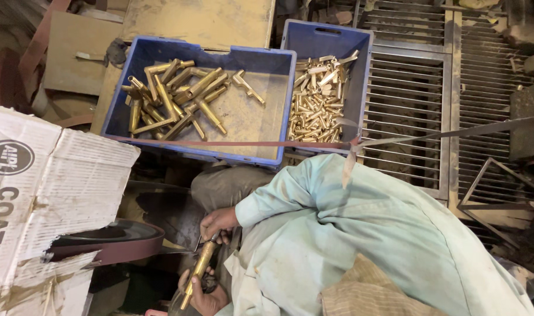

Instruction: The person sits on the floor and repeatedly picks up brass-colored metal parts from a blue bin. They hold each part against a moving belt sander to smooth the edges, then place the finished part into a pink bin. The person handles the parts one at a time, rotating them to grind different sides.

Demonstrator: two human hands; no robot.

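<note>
Between both hands, we see a brass tube (200, 264) held at a slant. The right hand (217, 222) has its grip closed on the tube's upper end. The left hand (201, 299) cups the lower end from beneath, with its grip closed around it. A pale green sleeve (267, 202) runs away from the right hand's grip to the right.

Just left of the grip, a dark red belt (112, 244) curves along a wheel, near the tube; we cannot tell whether the two touch. Further left of the grip lies a torn white carton (50, 175).

Well above the grip stand two blue crates. The wider crate (129, 70) holds long brass pieces (173, 99) piled at its left end. The narrower crate (325, 35), to the upper right of the grip, holds a heap of short brass pieces (316, 108). A thin reddish strap (220, 143) stretches across the near edges of both crates. Right of the crates, well away from the grip, is a metal grating (407, 105).
</note>
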